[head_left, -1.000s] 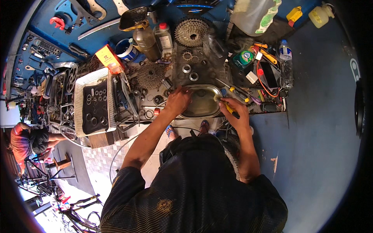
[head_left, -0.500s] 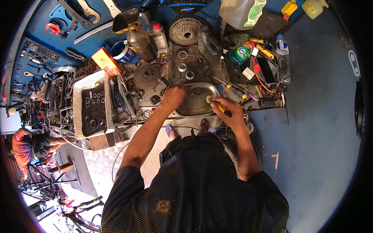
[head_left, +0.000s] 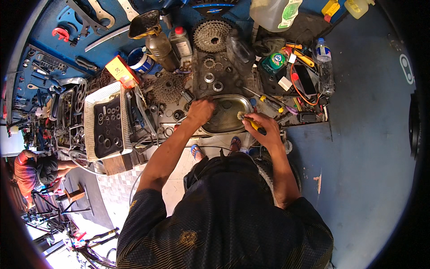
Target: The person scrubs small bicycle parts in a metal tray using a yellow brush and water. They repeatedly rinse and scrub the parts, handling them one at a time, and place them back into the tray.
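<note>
A shallow oval metal tray (head_left: 224, 132) with murky liquid lies on the workbench in front of me. Over its left end, my left hand (head_left: 201, 111) is closed with the fingers curled; whatever they hold is hidden. My right hand (head_left: 264, 127), at the tray's right end, grips a brush (head_left: 256, 125) with a yellow-and-black handle. Its pale bristles (head_left: 241, 115) are above the right part of the tray. A dark round part (head_left: 227, 104) shows in the liquid. Two metal rings (head_left: 217, 86) sit just beyond the tray.
At left stands a white basket (head_left: 89, 130) of small rings. Behind the tray are a large cassette (head_left: 212, 36), a second cassette (head_left: 168, 88) and an oily bottle (head_left: 160, 47). A screwdriver (head_left: 271, 102), a phone (head_left: 306, 80) and a water bottle (head_left: 326, 67) lie right. Another person (head_left: 33, 168) is far left.
My left hand has shifted very slightly to the left at the tray's end. The right hand and brush stay almost in place.
</note>
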`<act>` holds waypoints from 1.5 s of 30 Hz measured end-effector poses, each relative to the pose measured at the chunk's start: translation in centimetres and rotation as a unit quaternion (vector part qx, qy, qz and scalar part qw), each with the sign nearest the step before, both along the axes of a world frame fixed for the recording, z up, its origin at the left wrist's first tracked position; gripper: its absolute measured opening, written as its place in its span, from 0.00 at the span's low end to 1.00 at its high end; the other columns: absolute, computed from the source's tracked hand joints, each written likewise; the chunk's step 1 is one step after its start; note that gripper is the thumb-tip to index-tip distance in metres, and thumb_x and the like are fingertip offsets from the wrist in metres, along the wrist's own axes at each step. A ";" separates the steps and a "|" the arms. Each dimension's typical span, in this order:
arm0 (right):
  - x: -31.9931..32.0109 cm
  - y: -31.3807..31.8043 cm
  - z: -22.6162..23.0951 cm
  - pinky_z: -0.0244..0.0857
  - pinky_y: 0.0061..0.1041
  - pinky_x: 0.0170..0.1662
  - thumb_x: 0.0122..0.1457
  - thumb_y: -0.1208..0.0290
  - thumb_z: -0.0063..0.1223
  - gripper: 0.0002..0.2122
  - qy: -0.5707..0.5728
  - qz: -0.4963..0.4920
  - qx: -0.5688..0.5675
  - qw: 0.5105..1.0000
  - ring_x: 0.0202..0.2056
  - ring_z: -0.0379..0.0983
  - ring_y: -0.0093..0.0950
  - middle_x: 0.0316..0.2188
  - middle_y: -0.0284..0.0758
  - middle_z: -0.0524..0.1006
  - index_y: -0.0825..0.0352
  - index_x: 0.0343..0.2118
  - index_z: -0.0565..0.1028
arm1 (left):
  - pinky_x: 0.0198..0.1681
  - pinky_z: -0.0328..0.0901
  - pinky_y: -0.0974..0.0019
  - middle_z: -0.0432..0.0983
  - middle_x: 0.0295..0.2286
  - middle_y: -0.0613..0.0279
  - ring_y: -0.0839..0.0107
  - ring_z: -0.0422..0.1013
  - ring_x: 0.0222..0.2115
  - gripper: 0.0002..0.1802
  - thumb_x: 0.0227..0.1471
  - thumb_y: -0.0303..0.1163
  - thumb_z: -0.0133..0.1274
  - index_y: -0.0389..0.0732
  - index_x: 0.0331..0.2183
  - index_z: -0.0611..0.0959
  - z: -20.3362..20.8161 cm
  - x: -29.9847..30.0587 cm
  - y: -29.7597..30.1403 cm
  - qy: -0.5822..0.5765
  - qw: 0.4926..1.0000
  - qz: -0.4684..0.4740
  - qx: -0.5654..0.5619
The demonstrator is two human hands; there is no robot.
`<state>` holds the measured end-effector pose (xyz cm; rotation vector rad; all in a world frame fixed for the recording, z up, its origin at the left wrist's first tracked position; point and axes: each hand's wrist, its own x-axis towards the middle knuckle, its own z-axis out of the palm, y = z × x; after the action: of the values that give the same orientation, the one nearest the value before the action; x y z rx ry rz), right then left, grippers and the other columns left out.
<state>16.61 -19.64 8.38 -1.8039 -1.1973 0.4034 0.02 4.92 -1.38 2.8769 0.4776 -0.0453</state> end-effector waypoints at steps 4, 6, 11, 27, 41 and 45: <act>-0.1 0.2 0.2 0.76 0.34 0.39 0.63 0.64 0.69 0.11 -0.006 0.007 -0.002 1.000 0.35 0.84 0.38 0.35 0.40 0.86 0.65 0.42 0.83 | 0.43 0.78 0.46 0.84 0.40 0.47 0.47 0.83 0.41 0.13 0.55 0.30 0.56 0.43 0.43 0.86 0.3 0.3 -0.3 0.026 0.999 0.027 -0.005; -0.1 0.3 0.2 0.76 0.34 0.39 0.62 0.65 0.69 0.11 -0.008 0.013 0.008 1.000 0.35 0.84 0.38 0.35 0.39 0.86 0.65 0.42 0.83 | 0.43 0.78 0.46 0.85 0.37 0.49 0.48 0.83 0.40 0.13 0.56 0.30 0.55 0.44 0.43 0.87 0.4 0.6 0.0 0.048 0.999 0.024 -0.009; -0.1 0.2 0.1 0.76 0.34 0.40 0.62 0.65 0.69 0.11 -0.008 0.015 -0.003 1.000 0.35 0.85 0.38 0.36 0.39 0.86 0.64 0.43 0.83 | 0.42 0.78 0.48 0.85 0.36 0.52 0.49 0.83 0.40 0.15 0.55 0.30 0.55 0.45 0.44 0.88 0.6 0.9 0.6 0.030 0.999 -0.025 0.018; 0.4 0.0 0.0 0.76 0.37 0.40 0.62 0.62 0.68 0.12 0.004 0.014 -0.024 1.000 0.37 0.85 0.41 0.37 0.41 0.86 0.61 0.44 0.83 | 0.44 0.77 0.46 0.84 0.41 0.43 0.46 0.82 0.43 0.14 0.62 0.31 0.50 0.38 0.46 0.85 2.1 3.1 1.3 0.125 0.985 -0.122 -0.004; 0.5 0.1 -0.2 0.75 0.36 0.39 0.63 0.62 0.68 0.12 -0.003 0.027 -0.039 0.999 0.35 0.85 0.41 0.36 0.40 0.86 0.63 0.43 0.83 | 0.42 0.77 0.44 0.84 0.34 0.41 0.42 0.82 0.39 0.13 0.55 0.32 0.57 0.37 0.42 0.84 1.0 2.0 2.0 0.127 0.987 -0.066 -0.071; 0.5 0.0 -0.3 0.76 0.36 0.39 0.63 0.62 0.67 0.12 0.004 0.027 -0.034 0.999 0.36 0.85 0.41 0.36 0.40 0.86 0.63 0.42 0.83 | 0.42 0.78 0.45 0.85 0.34 0.44 0.43 0.83 0.38 0.17 0.55 0.34 0.58 0.36 0.44 0.84 1.5 1.4 1.0 0.060 0.996 -0.070 -0.015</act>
<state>17.11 -19.64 8.06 -1.8299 -1.2424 0.4874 1.39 5.96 0.09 2.8836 0.2931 -0.2480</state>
